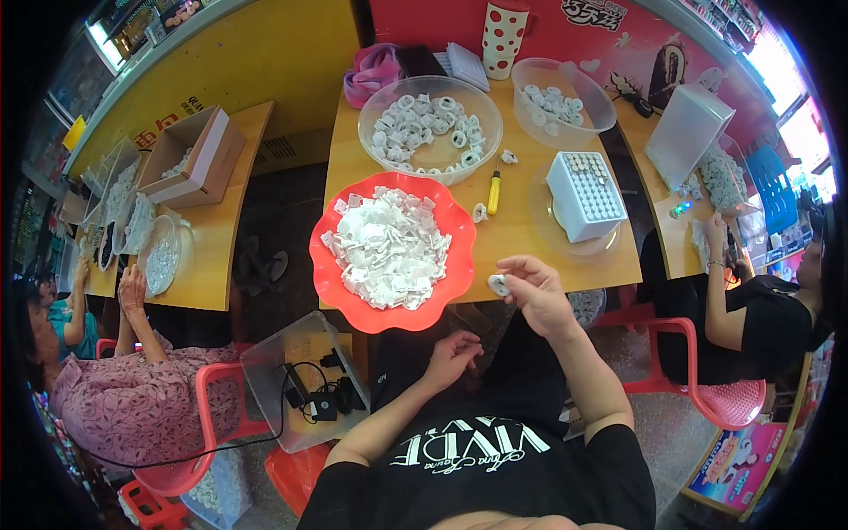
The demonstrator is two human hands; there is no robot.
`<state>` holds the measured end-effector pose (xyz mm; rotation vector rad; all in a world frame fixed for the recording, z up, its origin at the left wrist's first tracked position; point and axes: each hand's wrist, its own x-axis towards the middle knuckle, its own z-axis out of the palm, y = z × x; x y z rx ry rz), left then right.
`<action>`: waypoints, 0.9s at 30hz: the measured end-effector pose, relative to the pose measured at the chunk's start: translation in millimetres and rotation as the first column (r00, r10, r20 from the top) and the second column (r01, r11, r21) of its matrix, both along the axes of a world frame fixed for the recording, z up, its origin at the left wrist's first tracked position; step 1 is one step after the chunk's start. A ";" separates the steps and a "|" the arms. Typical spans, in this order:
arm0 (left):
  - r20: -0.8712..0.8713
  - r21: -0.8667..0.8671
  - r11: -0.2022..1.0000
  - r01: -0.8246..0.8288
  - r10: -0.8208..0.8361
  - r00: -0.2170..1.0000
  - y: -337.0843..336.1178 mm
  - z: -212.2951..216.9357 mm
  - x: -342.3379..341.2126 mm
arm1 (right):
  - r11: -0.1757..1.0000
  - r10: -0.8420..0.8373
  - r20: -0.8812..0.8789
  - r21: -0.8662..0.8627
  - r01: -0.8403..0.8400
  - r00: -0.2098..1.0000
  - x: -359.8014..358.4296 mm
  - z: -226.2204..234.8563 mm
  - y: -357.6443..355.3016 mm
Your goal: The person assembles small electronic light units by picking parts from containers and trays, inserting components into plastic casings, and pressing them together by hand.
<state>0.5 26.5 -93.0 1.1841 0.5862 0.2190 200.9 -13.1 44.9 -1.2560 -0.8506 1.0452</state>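
My right hand (541, 299) pinches a small round white plastic part (499, 284) with a dark centre, held at the table's front edge. Over my lap, my left hand (451, 360) is closed, fingers curled and thumb against them; whatever it may hold is too small to make out. Just ahead of it, a red scalloped bowl (320, 256) is heaped with flat white plastic pieces (389, 247). A screwdriver with a yellow handle (494, 193) lies beyond my right hand, beside two loose white parts. To its right stands a white block (587, 225) topped with rows of round pieces.
Two clear basins (364, 146) (609, 119) of round white parts and a dotted cup (505, 40) stand at the back. A clear bin (265, 362) with black adapters is left of my lap. Co-workers sit on both sides at other tables, on red chairs (208, 397).
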 end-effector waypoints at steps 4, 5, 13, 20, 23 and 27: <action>0.099 -0.011 0.997 -0.074 0.074 0.992 4.0 49.2 7.2 | 0.999 0.010 -0.665 0.032 0.015 0.747 -16.2 4.1 -23.7; 0.208 -0.014 0.995 -0.103 0.104 0.973 4.9 57.1 10.1 | 0.999 0.011 -0.680 0.036 0.019 0.733 -19.6 3.7 -26.9; 0.509 0.129 0.985 -0.117 0.035 0.860 18.1 94.9 30.7 | 0.999 -0.032 -0.655 -0.052 -0.003 0.755 -25.2 2.5 -43.4; 0.482 -0.014 0.993 0.117 -0.096 0.871 24.3 89.6 38.1 | 0.993 -0.066 -0.501 -0.122 0.006 0.863 -25.3 1.1 -44.7; 0.484 -0.156 0.974 0.162 -0.068 0.873 19.1 83.9 39.4 | 0.994 -0.059 -0.484 -0.109 0.007 0.873 -26.4 -3.5 -44.3; 0.514 -0.135 0.973 0.190 -0.095 0.853 16.5 79.3 41.1 | 0.990 -0.101 -0.463 -0.131 0.044 0.880 -29.9 -9.1 -44.2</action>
